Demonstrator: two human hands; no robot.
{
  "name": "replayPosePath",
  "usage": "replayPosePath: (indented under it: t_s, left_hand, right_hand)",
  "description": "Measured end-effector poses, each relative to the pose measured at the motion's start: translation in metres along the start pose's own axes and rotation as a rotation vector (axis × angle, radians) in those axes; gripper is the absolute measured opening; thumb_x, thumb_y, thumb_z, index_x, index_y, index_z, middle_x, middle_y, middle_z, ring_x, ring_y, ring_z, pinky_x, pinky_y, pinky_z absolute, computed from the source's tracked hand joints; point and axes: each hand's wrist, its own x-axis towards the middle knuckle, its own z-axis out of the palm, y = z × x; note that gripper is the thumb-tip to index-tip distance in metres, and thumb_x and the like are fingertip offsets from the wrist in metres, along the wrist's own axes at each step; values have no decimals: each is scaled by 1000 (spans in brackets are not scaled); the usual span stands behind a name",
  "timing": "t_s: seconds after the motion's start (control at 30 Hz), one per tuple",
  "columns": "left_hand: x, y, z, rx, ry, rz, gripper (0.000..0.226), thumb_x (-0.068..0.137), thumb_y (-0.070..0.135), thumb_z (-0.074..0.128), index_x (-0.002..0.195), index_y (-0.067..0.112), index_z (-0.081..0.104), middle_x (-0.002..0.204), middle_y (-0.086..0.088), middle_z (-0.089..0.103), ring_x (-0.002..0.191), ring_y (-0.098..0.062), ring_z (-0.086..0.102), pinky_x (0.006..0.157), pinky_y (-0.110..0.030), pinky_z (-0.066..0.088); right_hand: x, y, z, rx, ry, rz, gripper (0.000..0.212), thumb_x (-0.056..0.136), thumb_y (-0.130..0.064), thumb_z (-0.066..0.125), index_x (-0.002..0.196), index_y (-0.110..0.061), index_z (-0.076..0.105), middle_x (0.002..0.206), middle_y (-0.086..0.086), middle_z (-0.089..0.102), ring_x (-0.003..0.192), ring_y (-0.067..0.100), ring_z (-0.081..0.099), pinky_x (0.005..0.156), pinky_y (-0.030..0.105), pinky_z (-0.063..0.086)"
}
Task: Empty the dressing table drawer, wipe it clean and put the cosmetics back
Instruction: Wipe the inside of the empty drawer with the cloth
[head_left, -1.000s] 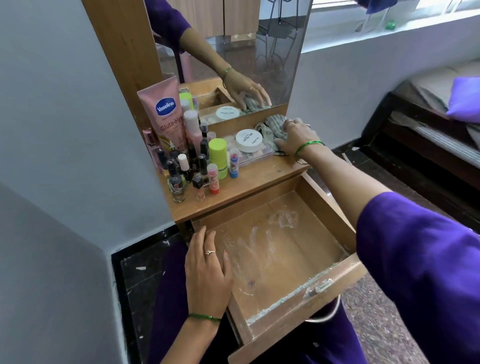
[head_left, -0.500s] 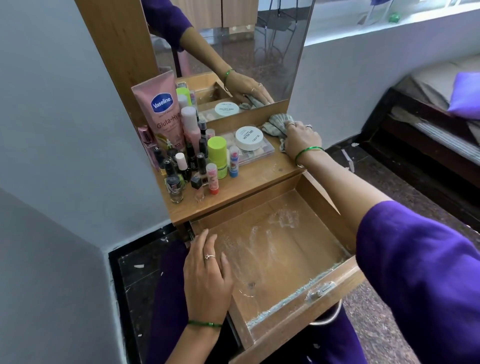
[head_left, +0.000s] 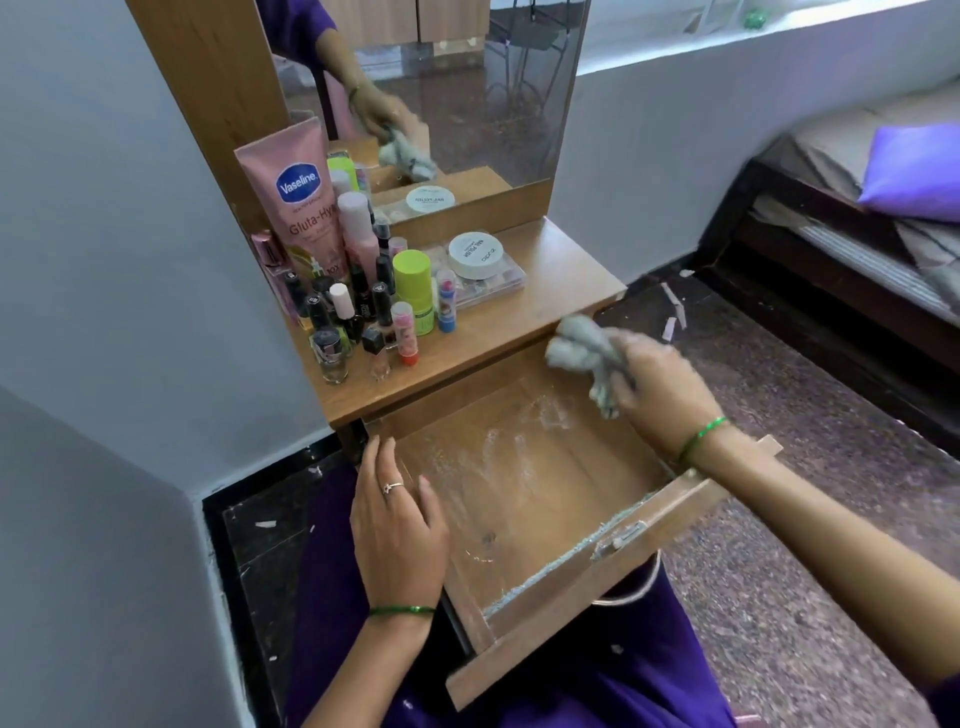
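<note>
The wooden drawer is pulled out and holds nothing but white dusty smears on its bottom. My right hand grips a crumpled grey cloth above the drawer's far right corner. My left hand lies flat on the drawer's left wall, fingers spread. The cosmetics stand on the table top: a pink Vaseline tube, several nail polish bottles, a green stick, lip balms and a white jar on a clear case.
A mirror backs the dressing table and reflects my hand and the cloth. A grey wall closes the left side. A bed with a purple pillow stands to the right across the speckled floor.
My right hand lifted the grey cloth off the table's back right corner and brought it forward, over the open drawer. My left hand stayed on the drawer's left wall.
</note>
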Motion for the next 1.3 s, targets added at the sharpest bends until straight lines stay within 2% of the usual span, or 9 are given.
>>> replayPosePath:
  t_s: [0.1, 0.27, 0.33, 0.43, 0.57, 0.9, 1.0, 1.17, 1.3]
  left_hand:
    - [2, 2, 1, 2, -32, -41, 55, 96, 21, 46, 144, 1, 28, 150, -16, 31, 138, -26, 33, 106, -32, 30]
    - [13, 5, 3, -185, -86, -277, 61, 99, 26, 40, 148, -1, 16, 155, -16, 21, 143, -24, 19, 112, -30, 21]
    - [19, 7, 5, -216, -85, -318, 61, 99, 27, 38, 148, -1, 16, 155, -16, 20, 143, -24, 20, 113, -32, 22]
    - [26, 10, 9, -218, -94, -358, 62, 99, 28, 38, 148, -1, 15, 154, -17, 22, 141, -27, 24, 113, -37, 27]
    - [26, 14, 11, -235, -75, -370, 60, 100, 25, 38, 149, 1, 13, 153, -17, 25, 139, -28, 28, 109, -38, 31]
    - [22, 14, 13, -236, -33, -355, 55, 100, 18, 37, 149, 3, 16, 145, -19, 38, 126, -31, 46, 92, -34, 42]
    - [22, 13, 15, -241, -34, -358, 55, 100, 18, 36, 148, 3, 17, 144, -19, 40, 124, -31, 49, 86, -28, 41]
    - [22, 11, 19, -244, -25, -365, 54, 100, 17, 36, 148, 2, 17, 145, -20, 38, 124, -31, 49, 88, -26, 39]
    - [20, 14, 17, -250, -23, -364, 54, 100, 18, 35, 148, 3, 16, 146, -19, 37, 122, -31, 52, 87, -28, 42]
  right_hand:
    - [-17, 1, 25, -127, -178, -28, 43, 86, -12, 51, 129, -10, 48, 124, 11, 57, 112, 30, 56, 95, 41, 46]
    - [9, 12, 61, -334, -105, 60, 54, 91, -20, 51, 140, -8, 33, 124, 15, 52, 109, 35, 55, 91, 44, 47]
    - [16, 10, 76, -386, -192, 136, 63, 95, -30, 46, 148, -12, 16, 140, 16, 36, 122, 35, 45, 93, 46, 44]
    - [14, 8, 98, -357, -376, 213, 74, 94, -51, 35, 150, -20, -2, 158, 5, 0, 143, 30, 13, 108, 48, 24]
    - [13, 6, 107, -294, -387, 243, 79, 92, -56, 35, 150, -19, -4, 159, 4, -6, 145, 30, -1, 114, 50, 11]
    - [20, 10, 113, -241, -453, 288, 71, 97, -48, 28, 149, -19, -11, 157, 6, -16, 145, 32, -7, 115, 53, 5]
    - [19, 11, 115, -226, -422, 299, 68, 97, -46, 26, 149, -22, -11, 158, 4, -15, 145, 30, -6, 114, 51, 5]
    - [21, 12, 118, -179, -421, 323, 66, 97, -44, 27, 149, -26, -10, 158, -1, -13, 144, 29, -4, 114, 51, 5]
    - [18, 8, 122, -119, -445, 340, 64, 98, -41, 25, 148, -26, -12, 157, -1, -18, 144, 30, -11, 114, 53, -4]
